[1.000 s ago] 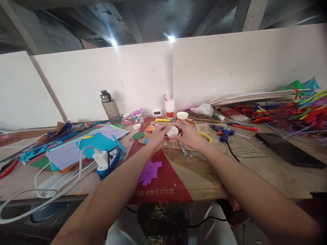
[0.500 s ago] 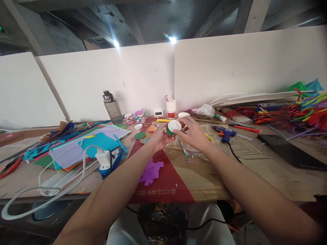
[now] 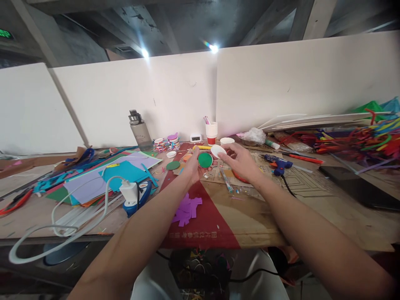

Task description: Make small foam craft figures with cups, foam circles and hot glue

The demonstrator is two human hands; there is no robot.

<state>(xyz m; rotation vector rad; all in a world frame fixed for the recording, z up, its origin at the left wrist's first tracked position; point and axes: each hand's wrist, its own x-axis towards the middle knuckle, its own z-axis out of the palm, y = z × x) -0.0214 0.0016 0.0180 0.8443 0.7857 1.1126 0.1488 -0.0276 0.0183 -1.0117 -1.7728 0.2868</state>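
far left of the left hand, at the table's edge: a red-handled tool (image 3: 19, 202). closer in, a loose heap of coloured paper, a lilac sheet (image 3: 84, 185) partly under a blue sheet (image 3: 117, 177). between that heap and the left forearm, a white plug (image 3: 129, 191) set in a blue power block (image 3: 145, 192), pale cable looping off to the left. beyond the heap, farther off than the left hand, a grey bottle (image 3: 141, 135), upright; just right of it two small decorated cups, one with a purple top (image 3: 173, 139). near the left hand, on its left side, a green disc (image 3: 173, 166) lying flat, a small white round piece (image 3: 171, 154) behind it. nearer the body than the left hand, a pile of purple strips (image 3: 187, 210). left hand (image 3: 194, 166): fingers curled around a round green-faced piece (image 3: 205, 160), pale rim, face tilted toward the viewer. behind it a white clock (image 3: 196, 138) and a stack of paper cups (image 3: 211, 130). right hand (image 3: 239, 160): thumb and fingers pinching a white disc (image 3: 218, 151) at its right edge; disc just beside the green face, cannot tell if touching. below the right hand's fingertips, a slim clear tube (image 3: 226, 181). right of that hand, a blue glue gun (image 3: 279, 164); farther right, a flat black device (image 3: 359, 187), coloured stems (image 3: 359, 139) bunched behind.
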